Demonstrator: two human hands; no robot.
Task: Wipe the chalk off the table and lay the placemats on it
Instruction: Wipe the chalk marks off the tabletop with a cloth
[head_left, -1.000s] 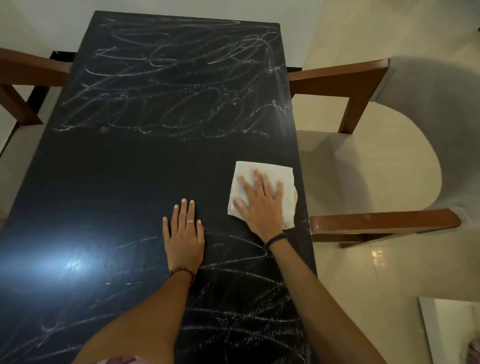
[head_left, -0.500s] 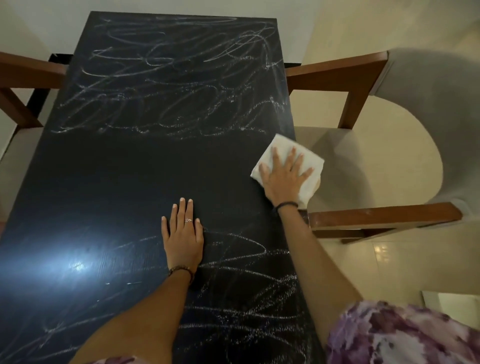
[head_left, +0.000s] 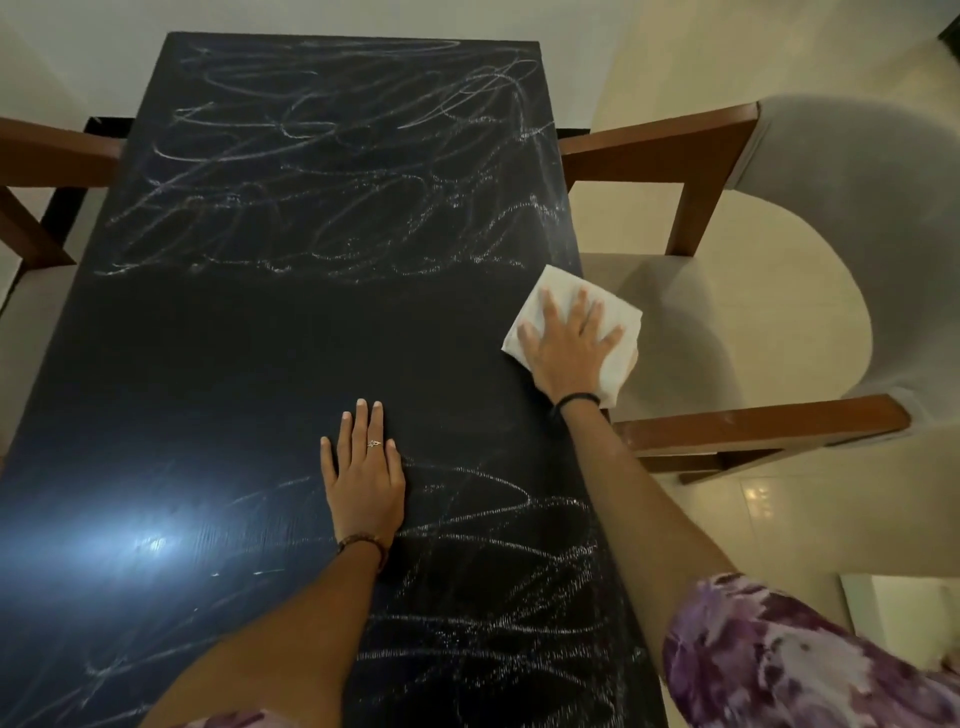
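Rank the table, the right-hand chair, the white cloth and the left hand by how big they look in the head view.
1. table
2. chair
3. white cloth and left hand: look alike, unranked.

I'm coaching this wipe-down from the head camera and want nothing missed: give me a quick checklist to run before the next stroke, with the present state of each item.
1. Cloth under control: ok. The right hand presses flat, fingers spread, on the white cloth.
2. Cloth fully on the table: not ok. It overhangs the right edge, above the chair.
3. Bracing hand: ok. The left hand rests flat on the tabletop.
4. Middle band wiped: ok, it looks dark and free of marks.
5. Far chalk scribbles: not ok, unwiped.
6. Near chalk scribbles: not ok, unwiped.
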